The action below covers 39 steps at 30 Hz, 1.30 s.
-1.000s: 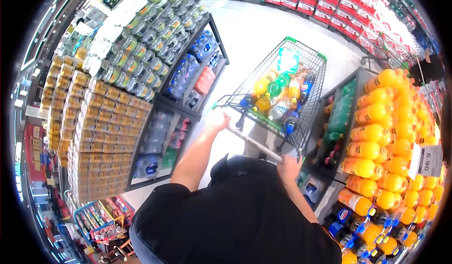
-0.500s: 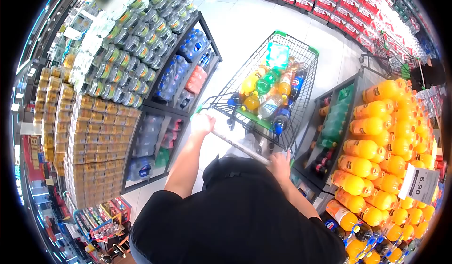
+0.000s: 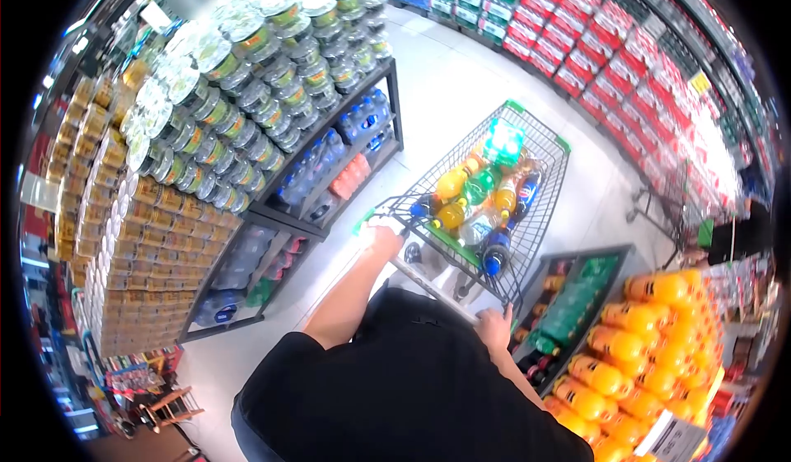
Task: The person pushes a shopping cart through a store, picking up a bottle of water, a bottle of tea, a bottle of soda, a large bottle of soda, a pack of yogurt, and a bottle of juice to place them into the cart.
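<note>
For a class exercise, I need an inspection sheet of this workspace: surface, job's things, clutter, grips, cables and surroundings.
Surface: pale tiled floor, shiny under the lights.
Job's things: wire shopping cart holding several drink bottles and a green item blurred by glare at the far end.
Clutter: second cart at right, partly unclear.
Grips: left grip closed on the left end of the handle bar; right grip closed on its right end.
Cables: nothing seen.
Surroundings: stacked lidded cups and gold cans at left; orange bottles at right; red cartons ahead.
</note>
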Each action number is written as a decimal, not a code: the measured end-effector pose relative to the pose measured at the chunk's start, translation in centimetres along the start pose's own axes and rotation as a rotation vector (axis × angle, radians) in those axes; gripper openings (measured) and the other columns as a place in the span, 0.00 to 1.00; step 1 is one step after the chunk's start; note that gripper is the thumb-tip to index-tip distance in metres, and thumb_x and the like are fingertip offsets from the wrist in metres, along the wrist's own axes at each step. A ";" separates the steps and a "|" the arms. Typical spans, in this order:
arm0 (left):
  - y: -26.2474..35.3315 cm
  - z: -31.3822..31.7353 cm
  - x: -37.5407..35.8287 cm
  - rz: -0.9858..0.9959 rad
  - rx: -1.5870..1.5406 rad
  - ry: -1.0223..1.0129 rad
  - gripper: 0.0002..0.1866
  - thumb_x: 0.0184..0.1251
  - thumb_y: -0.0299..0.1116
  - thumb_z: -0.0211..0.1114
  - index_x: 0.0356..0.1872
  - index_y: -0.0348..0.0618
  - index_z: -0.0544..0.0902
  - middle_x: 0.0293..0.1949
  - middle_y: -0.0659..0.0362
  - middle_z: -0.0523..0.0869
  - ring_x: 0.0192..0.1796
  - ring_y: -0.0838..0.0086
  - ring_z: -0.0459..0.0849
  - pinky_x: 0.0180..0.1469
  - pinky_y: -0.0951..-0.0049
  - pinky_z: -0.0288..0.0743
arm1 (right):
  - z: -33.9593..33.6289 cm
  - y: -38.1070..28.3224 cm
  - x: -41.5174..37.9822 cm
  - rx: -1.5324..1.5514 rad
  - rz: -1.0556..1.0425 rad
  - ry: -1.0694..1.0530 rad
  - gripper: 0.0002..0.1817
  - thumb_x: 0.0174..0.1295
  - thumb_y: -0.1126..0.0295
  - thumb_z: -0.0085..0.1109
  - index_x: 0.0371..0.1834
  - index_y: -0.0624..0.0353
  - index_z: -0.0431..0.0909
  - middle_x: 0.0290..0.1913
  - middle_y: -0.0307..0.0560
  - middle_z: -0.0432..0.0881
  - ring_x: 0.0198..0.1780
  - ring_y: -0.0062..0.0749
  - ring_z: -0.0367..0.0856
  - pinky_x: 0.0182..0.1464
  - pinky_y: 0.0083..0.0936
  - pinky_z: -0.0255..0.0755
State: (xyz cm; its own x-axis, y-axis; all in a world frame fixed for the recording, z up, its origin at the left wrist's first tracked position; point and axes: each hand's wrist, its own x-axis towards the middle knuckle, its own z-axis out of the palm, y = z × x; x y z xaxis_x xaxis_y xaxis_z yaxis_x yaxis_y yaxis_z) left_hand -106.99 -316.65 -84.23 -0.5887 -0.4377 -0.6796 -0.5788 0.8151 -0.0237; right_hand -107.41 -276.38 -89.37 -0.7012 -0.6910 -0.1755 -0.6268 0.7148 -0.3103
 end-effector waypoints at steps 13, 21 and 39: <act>1.0 -5.3 12.9 0.225 -0.048 0.230 0.21 0.74 0.44 0.52 0.35 0.52 0.95 0.41 0.58 0.95 0.47 0.63 0.92 0.61 0.45 0.66 | -5.3 4.9 18.1 -0.147 0.092 -0.131 0.15 0.52 0.60 0.63 0.39 0.54 0.90 0.42 0.45 0.90 0.51 0.42 0.88 0.85 0.56 0.46; 4.4 -11.0 16.4 0.231 -0.063 0.165 0.21 0.74 0.45 0.52 0.38 0.52 0.95 0.43 0.58 0.95 0.48 0.63 0.92 0.62 0.45 0.65 | -8.5 11.6 28.1 -0.200 -0.043 -0.104 0.09 0.54 0.62 0.62 0.27 0.53 0.88 0.34 0.49 0.89 0.42 0.46 0.88 0.82 0.54 0.53; 14.6 -20.1 28.4 0.307 -0.314 0.147 0.41 0.77 0.69 0.46 0.42 0.39 0.92 0.42 0.43 0.92 0.50 0.47 0.91 0.57 0.50 0.79 | -17.2 31.7 58.3 -0.368 -0.307 -0.042 0.08 0.47 0.63 0.62 0.23 0.54 0.86 0.31 0.49 0.89 0.41 0.42 0.88 0.62 0.37 0.72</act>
State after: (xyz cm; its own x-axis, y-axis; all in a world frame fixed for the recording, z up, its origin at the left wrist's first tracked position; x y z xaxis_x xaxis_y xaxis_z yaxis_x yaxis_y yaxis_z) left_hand -143.49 -324.83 -89.12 -0.8206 -0.2614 -0.5083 -0.4942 0.7713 0.4011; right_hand -174.04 -292.16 -93.43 -0.4552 -0.8745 -0.1673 -0.8867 0.4623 -0.0040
